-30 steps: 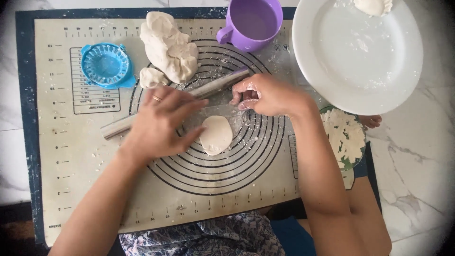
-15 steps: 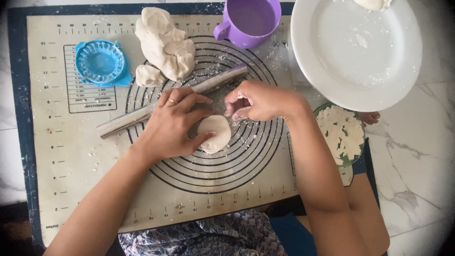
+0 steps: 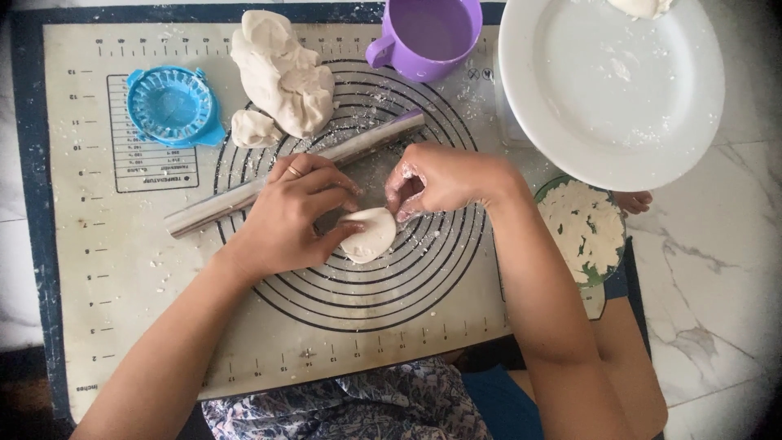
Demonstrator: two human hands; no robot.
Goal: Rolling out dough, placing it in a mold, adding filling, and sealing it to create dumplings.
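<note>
A person works a small round of dough (image 3: 368, 235) at the centre of a ringed silicone pastry mat (image 3: 106, 269) laid over a marble desk (image 3: 717, 269). The left hand (image 3: 289, 216), a ring on one finger, has its grip closed around the round's left edge, thumb beneath and fingers curled over the top. The right hand (image 3: 436, 178), dusted with flour, pinches the round's upper right edge between its fingertips. A metal rolling pin (image 3: 236, 200) lies diagonally on the mat just behind both hands. Farther back sit a large lump of dough (image 3: 281, 73) with a smaller piece (image 3: 252, 129) touching its left side, a blue plastic dumpling press (image 3: 171, 106) and a purple cup (image 3: 428, 34). A white plate (image 3: 611, 90) stands to the right, and near it a green-rimmed bowl of white filling (image 3: 582, 228) flecked with green.
</note>
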